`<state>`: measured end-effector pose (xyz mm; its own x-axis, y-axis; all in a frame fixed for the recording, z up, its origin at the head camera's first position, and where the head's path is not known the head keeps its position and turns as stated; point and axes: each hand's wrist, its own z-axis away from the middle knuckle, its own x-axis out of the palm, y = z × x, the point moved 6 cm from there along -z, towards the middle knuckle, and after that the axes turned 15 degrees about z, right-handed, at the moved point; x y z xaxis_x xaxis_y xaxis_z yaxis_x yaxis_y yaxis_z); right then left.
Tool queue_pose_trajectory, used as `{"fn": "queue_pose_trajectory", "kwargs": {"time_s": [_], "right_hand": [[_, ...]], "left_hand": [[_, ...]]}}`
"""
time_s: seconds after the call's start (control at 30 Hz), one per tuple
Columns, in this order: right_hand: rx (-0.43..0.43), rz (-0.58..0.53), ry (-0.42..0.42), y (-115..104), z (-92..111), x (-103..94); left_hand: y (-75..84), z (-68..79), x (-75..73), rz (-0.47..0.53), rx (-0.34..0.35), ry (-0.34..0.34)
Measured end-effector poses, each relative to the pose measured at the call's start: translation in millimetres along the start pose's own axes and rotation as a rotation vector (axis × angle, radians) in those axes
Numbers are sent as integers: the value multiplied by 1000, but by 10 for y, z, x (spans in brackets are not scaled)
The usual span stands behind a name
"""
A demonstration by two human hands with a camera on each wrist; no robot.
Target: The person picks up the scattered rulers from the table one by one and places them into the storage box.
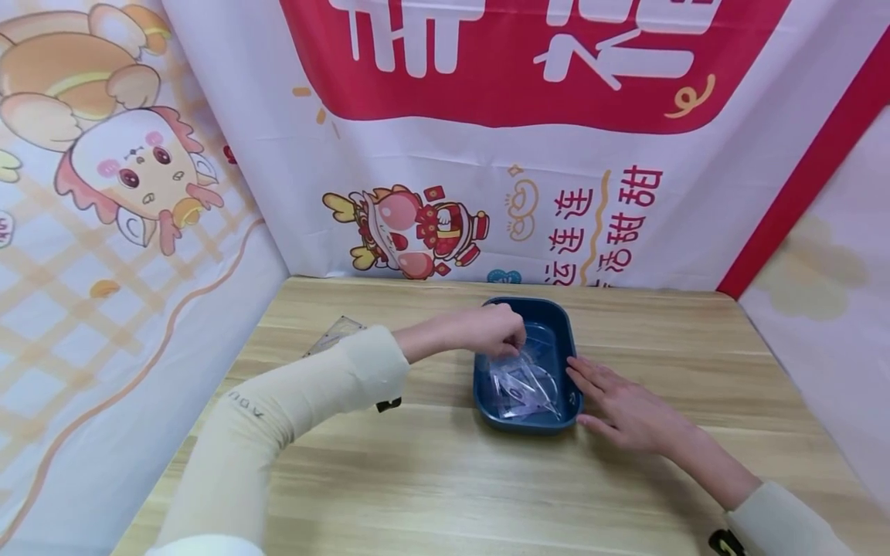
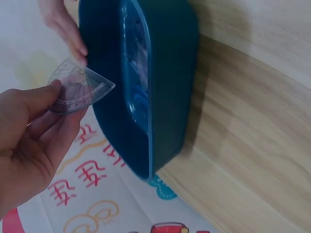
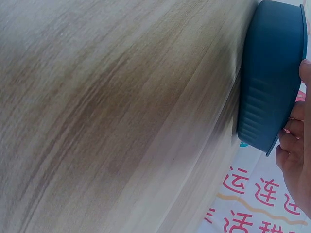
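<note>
A dark blue basin (image 1: 566, 332) stands on the table with clear plastic pieces (image 1: 518, 394) inside. My left hand (image 1: 492, 330) is over its left side, pinching a clear protractor (image 2: 80, 90) between thumb and fingers near the rim in the left wrist view. The protractor is tilted, its round edge toward the palm. My right hand (image 1: 622, 405) lies against the basin's right side, fingertips at the rim. In the right wrist view, the right fingers (image 3: 291, 141) touch the basin's outer wall (image 3: 269, 77). Which pieces lie under the left hand is partly hidden.
A flat clear plastic piece (image 1: 338, 332) lies on the wooden table (image 1: 389, 479) at the back left, partly covered by my left sleeve (image 1: 306, 394). Printed cloth (image 1: 445, 162) hangs behind the table, with more on both sides.
</note>
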<state>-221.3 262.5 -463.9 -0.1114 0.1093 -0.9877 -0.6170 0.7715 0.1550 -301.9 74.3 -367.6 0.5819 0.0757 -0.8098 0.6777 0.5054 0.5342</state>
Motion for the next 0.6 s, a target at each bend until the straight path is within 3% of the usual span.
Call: {"fn": "queue_pose_trajectory", "kwargs": {"time_s": [0.37, 0.6], "right_hand": [[-17, 1, 18, 1, -17, 12], [-21, 15, 35, 1, -8, 8]], "left_hand": [[141, -287, 316, -123, 69, -116], [189, -423, 509, -188, 33, -217]]}}
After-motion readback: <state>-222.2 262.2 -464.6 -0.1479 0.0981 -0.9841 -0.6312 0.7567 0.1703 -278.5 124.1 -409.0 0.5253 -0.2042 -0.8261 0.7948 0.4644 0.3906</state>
